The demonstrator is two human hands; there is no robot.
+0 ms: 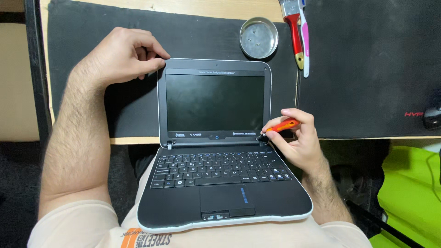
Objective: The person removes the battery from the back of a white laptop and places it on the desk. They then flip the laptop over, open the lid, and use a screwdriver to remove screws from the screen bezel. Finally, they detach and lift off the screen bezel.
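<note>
A small black laptop with a white edge rests open on my lap, its dark screen leaning against the desk edge. My left hand pinches the top left corner of the lid. My right hand holds a small orange-handled screwdriver, and its dark tip touches the lower right corner of the screen frame, by the right hinge.
On the black desk mat behind the laptop sits a round metal tin. Beside it lie a red-handled paintbrush and a pink and white toothbrush. A second black mat covers the right side. Bright green fabric lies lower right.
</note>
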